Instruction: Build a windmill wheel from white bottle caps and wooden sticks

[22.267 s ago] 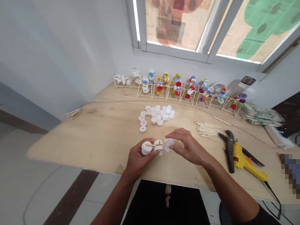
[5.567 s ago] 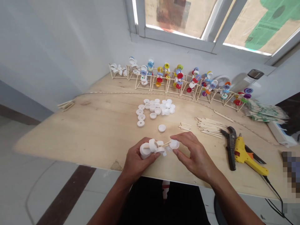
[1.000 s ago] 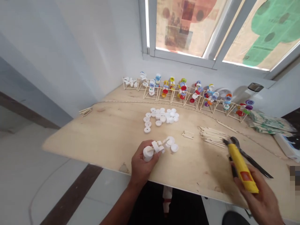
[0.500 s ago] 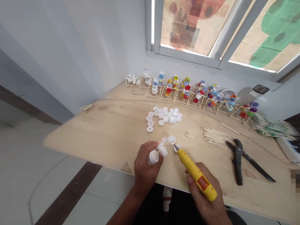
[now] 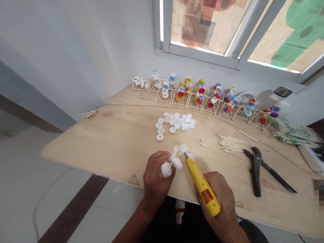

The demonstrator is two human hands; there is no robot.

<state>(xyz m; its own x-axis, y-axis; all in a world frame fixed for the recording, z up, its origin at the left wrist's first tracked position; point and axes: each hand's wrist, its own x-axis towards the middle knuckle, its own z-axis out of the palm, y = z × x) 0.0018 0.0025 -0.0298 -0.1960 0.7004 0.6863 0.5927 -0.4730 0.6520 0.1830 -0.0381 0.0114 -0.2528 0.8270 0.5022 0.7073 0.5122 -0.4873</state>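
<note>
Right hand (image 5: 215,199) is bringing a yellow plastic glue gun (image 5: 199,184) in toward a white bottle-cap-and-stick assembly (image 5: 177,163).
Left hand (image 5: 155,175) is clamping the assembly; right fingers are wrapping the gun, its long axis slanting, nozzle just beside the caps.

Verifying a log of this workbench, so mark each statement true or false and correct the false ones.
1. The right hand holds a yellow hot glue gun. True.
2. The left hand holds the black-handled pliers. False: it holds white plastic caps joined by wooden sticks, and the pliers lie on the plywood board.
3. The glue gun's tip is close to those caps. True.
4. The loose white caps sit in a tray. False: they lie directly on the board.
</note>
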